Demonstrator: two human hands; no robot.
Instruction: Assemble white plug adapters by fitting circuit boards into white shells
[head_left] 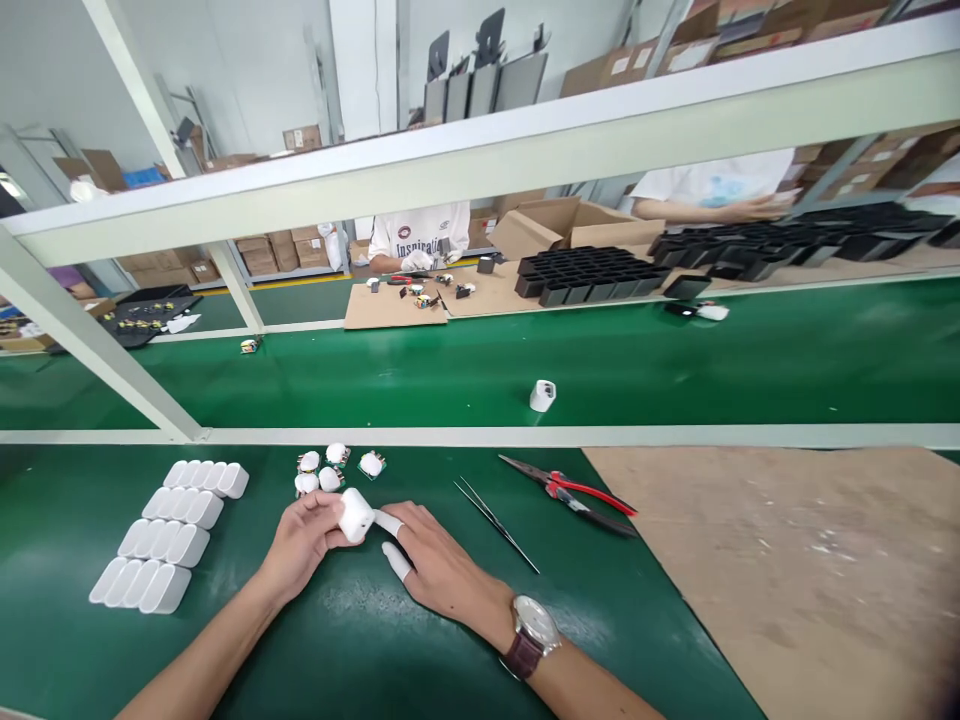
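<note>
Left hand [300, 545] pinches a small white case [355, 516] between thumb and fingers, just above the green surface [360, 650]. Grip sits at one side, probably to keep the near end exposed. Right hand [442, 565] grips nothing: thumb and forefinger spread, both in white finger covers, perhaps for clean handling. Forefinger tip meets the case edge; whether it presses, cannot tell.

More white cases [166, 590] in four rows, left; close ranks likely for easy picking. White-topped circuit boards [330, 479] clustered beyond the left hand. Tweezers [496, 525] and red-and-black pliers [568, 490] lie to the right, seemingly within reach.

Hard to make out: case interior, small dark mark on its end; left fingertips partly hidden behind it.
</note>
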